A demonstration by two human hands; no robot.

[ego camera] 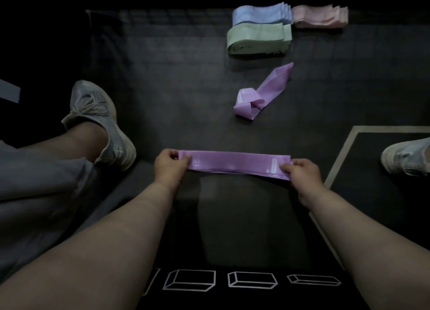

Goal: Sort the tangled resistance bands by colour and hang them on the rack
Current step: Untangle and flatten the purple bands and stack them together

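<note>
- A dark mat [174,88] filled most of the view, dimly lit, with a pale border line turning a corner at its right side.
- A grey left shoe [102,123] rested on the mat at the left, with the bare leg bent above it.
- The held band [237,163], purple and flattened, was stretched level between both hands above the mat's near part. A white "10" showed near its left end and a white label near its right end.
- A green pile [258,39] of folded bands lay far right on the mat.
- A blue pile [260,14] lay just behind the green one, touching it.
- A pink pile [318,16] lay just beside the blue one, to its right.
- A loose band [260,93], purple, lay twisted and knotted at its near end, between the green pile and the held band and apart from both.
- The left hand [169,164] pinched the held band's left end between thumb and curled fingers.
- The right hand [300,172] pinched its right end the same way.
- A right shoe [404,156] showed partly at the right edge.
- White box outlines [252,280] were printed in a row near the bottom edge.
</note>
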